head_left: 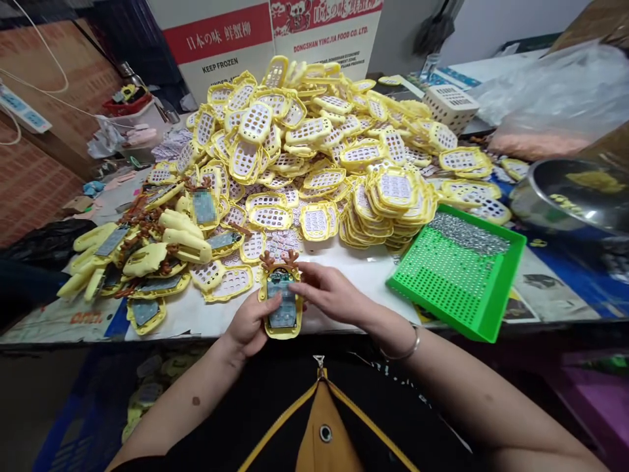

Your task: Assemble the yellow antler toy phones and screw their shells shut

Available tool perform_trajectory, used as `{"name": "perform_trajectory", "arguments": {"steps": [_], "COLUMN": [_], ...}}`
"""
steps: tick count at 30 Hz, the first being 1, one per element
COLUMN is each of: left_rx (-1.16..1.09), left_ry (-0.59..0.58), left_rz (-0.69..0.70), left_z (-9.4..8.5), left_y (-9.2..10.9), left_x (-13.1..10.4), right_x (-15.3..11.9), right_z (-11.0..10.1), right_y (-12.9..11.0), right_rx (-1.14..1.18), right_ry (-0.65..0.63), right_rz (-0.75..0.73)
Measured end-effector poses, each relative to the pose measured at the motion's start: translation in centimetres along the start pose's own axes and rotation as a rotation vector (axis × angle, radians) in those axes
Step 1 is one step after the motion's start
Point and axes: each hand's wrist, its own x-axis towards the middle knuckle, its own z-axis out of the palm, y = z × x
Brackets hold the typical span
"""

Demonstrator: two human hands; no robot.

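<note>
A yellow toy phone shell (284, 332) with brown antlers and a grey-blue circuit board inside is held upright before me at the table edge. My left hand (251, 320) is closed around its left side, thumb lying over the board. From the right, my right hand (331, 292) grips the upper right of the shell, its fingertips on the board and beside an antler. Whether a small part is between those fingertips cannot be made out. Further left lies a pile of similar antlered toy phones (187, 236), some showing their boards.
A large heap of yellow shells with hole grids (304, 131) fills the table's middle. Right of it are a stack of shells (388, 196), a green tray (457, 275) of small screws and a metal bowl (555, 203). Printed cartons (226, 39) stand behind.
</note>
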Motion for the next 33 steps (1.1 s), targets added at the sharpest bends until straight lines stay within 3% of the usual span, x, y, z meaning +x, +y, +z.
{"name": "perform_trajectory", "arguments": {"steps": [3, 6, 10, 13, 16, 20, 22, 24, 26, 29, 31, 33], "left_rx": [-0.114, -0.159, -0.199, -0.266, -0.335, -0.339, -0.333, -0.333, -0.32, -0.23, -0.142, -0.076], "left_ry": [0.057, 0.14, 0.214, 0.203, 0.129, 0.092, 0.07, 0.057, 0.044, -0.018, -0.037, -0.021], "left_rz": [-0.027, -0.03, -0.029, 0.008, 0.025, -0.009, -0.029, -0.024, -0.008, -0.021, -0.017, 0.005], "left_z": [-0.3, -0.7, -0.9, -0.9, -1.0, -1.2, -1.2, -1.0, -0.7, 0.1, 0.8, 1.3], "left_y": [0.0, 0.3, 0.7, 1.0, 1.2, 1.3, 1.2, 1.2, 1.1, 1.1, 1.2, 1.2], "left_x": [0.4, 0.8, 1.5, 2.1, 2.7, 3.1, 3.1, 2.9, 2.5, 2.1, 1.8, 1.6], "right_x": [1.3, 3.0, 3.1, 0.8, -1.8, -3.9, -4.1, -4.0, -3.6, -3.1, -3.2, -3.4], "right_z": [-2.5, -4.2, -3.9, -2.8, -1.8, -1.1, -0.8, -0.5, -0.2, 0.7, 1.4, 2.0], "right_y": [0.1, 0.9, 1.3, 1.0, 1.3, 2.5, 3.0, 3.1, 3.2, 3.2, 3.3, 3.2], "right_rx": [-0.716, -1.225, -1.505, -1.498, -1.306, -0.997, -0.8, -0.476, -0.025, 0.584, 0.807, 0.938], "right_ry": [0.208, 0.247, 0.266, 0.336, 0.243, 0.041, 0.086, 0.246, 0.289, 0.013, -0.138, -0.171], "right_rz": [-0.095, -0.166, -0.26, -0.389, -0.548, -0.607, -0.612, -0.483, -0.21, 0.16, 0.263, 0.286]}}
